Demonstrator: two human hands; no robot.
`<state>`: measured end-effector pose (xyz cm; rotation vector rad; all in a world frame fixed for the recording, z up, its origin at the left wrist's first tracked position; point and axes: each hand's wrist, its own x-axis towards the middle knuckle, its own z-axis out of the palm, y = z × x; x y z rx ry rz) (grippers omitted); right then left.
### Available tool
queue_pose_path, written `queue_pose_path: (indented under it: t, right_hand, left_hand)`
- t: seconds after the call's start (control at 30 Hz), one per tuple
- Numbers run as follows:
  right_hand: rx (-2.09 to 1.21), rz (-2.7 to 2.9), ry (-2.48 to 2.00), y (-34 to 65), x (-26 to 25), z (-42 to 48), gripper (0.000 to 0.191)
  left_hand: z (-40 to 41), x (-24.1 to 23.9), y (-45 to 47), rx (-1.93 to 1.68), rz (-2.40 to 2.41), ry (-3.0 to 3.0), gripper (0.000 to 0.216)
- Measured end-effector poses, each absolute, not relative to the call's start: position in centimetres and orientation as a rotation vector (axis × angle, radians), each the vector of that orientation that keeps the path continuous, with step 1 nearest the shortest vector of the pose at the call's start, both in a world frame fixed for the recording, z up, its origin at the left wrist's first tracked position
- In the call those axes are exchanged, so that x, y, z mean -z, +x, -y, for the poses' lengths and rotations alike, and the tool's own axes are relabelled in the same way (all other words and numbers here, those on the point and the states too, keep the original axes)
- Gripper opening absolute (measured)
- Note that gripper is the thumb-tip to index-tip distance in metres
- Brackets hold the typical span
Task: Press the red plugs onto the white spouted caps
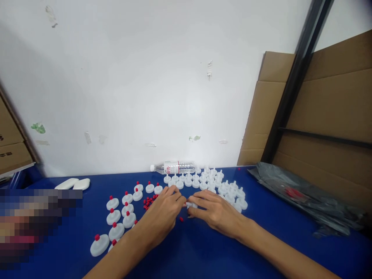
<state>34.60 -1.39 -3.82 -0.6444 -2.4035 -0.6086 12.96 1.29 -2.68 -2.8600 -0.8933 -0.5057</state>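
The clear bottle (186,167), lying on its side near the middle of the frame, has a label (171,167) with red marks too small to read. The brown box (13,159) at the far left has dark writing, also too blurry to read.

The white piece being worked on is just below the middle of the frame. The right hand (213,207) holds it with bent fingers, which hide much of it. The left hand (170,201) has its fingers bunched close at the tip, where a bit of red shows; I can't tell if they grip it. The left arm covers some red caps (147,202) and white pieces with red tops (112,217). Big blocky squares cover the lower left.

The table (203,252) is blue. Plain white pieces (203,186) crowd behind the hands. The white wall (145,77) has torn tape scraps. Cardboard (331,100) and a black post (296,81) stand at the right, above a dark plastic bag (279,193).
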Motion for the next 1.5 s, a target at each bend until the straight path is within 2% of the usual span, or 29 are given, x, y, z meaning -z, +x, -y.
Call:
queue_pose_path:
  t: [0.23,0.37,0.53,0.63,0.83,1.1,1.5]
  right_hand:
    - [0.696,2.361,-0.633,34.4,3.5,1.7,0.012]
    - [0.499,2.34,-0.702,34.3,3.2,2.0,0.015]
    - [0.198,2.207,-0.852,34.6,2.9,2.4,0.041]
    - [0.136,2.158,-0.915,34.9,3.1,2.5,0.048]
    - [0.11,2.224,-0.912,34.9,3.5,2.4,0.038]
    - [0.115,2.286,-0.876,34.7,3.4,2.2,0.028]
    - [0.089,2.294,-0.922,34.5,3.4,2.1,0.026]
  left_hand:
    - [-0.6,1.7,13.1,0.703,0.928,-2.964,0.026]
    - [-0.8,0.9,12.7,0.77,0.744,-2.904,0.027]
    - [-2.7,-0.4,10.4,0.892,0.65,-2.673,0.023]
    - [-4.7,-0.7,7.9,0.602,0.848,-2.58,0.033]
    - [-6.4,-0.9,4.5,0.136,1.222,-2.482,0.039]
    - [-5.9,-1.1,4.8,0.026,1.297,-2.472,0.032]
    - [-6.2,-0.1,5.3,0.019,1.319,-2.444,0.04]
